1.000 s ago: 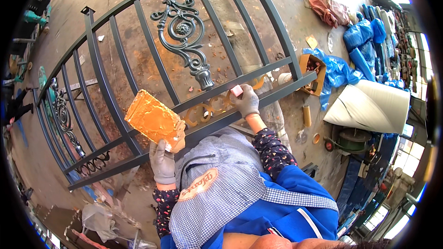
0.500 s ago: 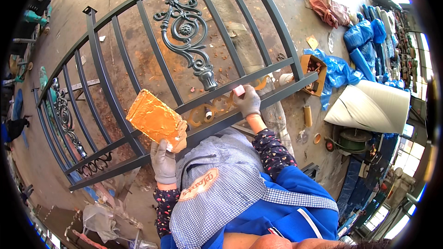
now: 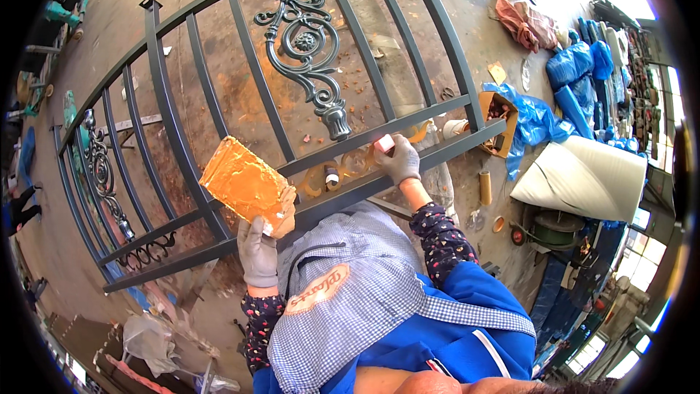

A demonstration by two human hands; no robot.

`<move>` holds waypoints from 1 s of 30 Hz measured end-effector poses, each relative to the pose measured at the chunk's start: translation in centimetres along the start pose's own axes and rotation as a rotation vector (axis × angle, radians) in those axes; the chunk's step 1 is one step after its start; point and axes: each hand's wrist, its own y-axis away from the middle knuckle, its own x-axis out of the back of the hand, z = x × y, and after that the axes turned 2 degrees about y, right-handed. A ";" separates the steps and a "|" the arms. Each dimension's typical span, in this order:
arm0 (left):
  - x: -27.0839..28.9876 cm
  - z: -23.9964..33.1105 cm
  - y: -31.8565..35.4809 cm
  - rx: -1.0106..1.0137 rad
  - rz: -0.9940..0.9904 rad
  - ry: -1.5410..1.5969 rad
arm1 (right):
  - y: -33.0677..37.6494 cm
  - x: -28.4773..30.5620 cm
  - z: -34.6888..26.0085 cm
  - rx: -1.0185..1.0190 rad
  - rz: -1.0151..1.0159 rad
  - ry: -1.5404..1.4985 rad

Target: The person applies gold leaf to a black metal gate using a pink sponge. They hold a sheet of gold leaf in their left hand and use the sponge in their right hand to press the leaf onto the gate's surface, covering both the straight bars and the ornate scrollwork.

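Note:
A dark grey iron gate panel point(image 3: 240, 66) with vertical bars and an ornate scroll ornament point(image 3: 306, 51) lies flat in front of me. My left hand point(image 3: 257, 252), in a grey glove, holds up an orange-stained flat board point(image 3: 244, 182) above the lower rails. My right hand point(image 3: 399, 162), also gloved, presses a small pink-white pad point(image 3: 383, 144) against the rail beside the orange-gold rings point(image 3: 343, 168) between the two bottom rails. My checked apron and blue clothing fill the lower middle.
A second gate panel point(image 3: 95, 168) lies at the left. At the right are an open cardboard box point(image 3: 499, 113), blue plastic sheeting point(image 3: 539, 117), a white roll point(image 3: 583, 175) and a cart wheel point(image 3: 547, 230). The concrete floor point(image 3: 219, 0) is rust-stained.
My right hand has shifted slightly along the bottom rail with the pad. The left hand keeps the orange board in nearly the same place.

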 end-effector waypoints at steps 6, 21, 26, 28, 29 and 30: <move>0.2 -0.7 0.4 -0.009 0.028 0.029 | 0.4 2.3 0.1 0.225 -0.239 0.160; -0.5 -2.9 1.9 -0.041 0.084 0.147 | -4.3 6.7 0.4 0.878 -0.668 0.451; -0.4 -3.8 2.3 -0.076 0.116 0.170 | -6.6 7.6 0.3 0.989 -0.653 0.559; -0.4 -3.8 2.5 -0.081 0.110 0.172 | -6.6 6.8 -0.3 1.005 -0.623 0.414; -0.3 -3.9 2.7 -0.077 0.104 0.173 | -6.5 6.3 -0.7 1.065 -0.620 0.432; -0.2 -3.8 2.8 -0.074 0.100 0.173 | -6.4 5.8 -0.7 1.069 -0.649 0.437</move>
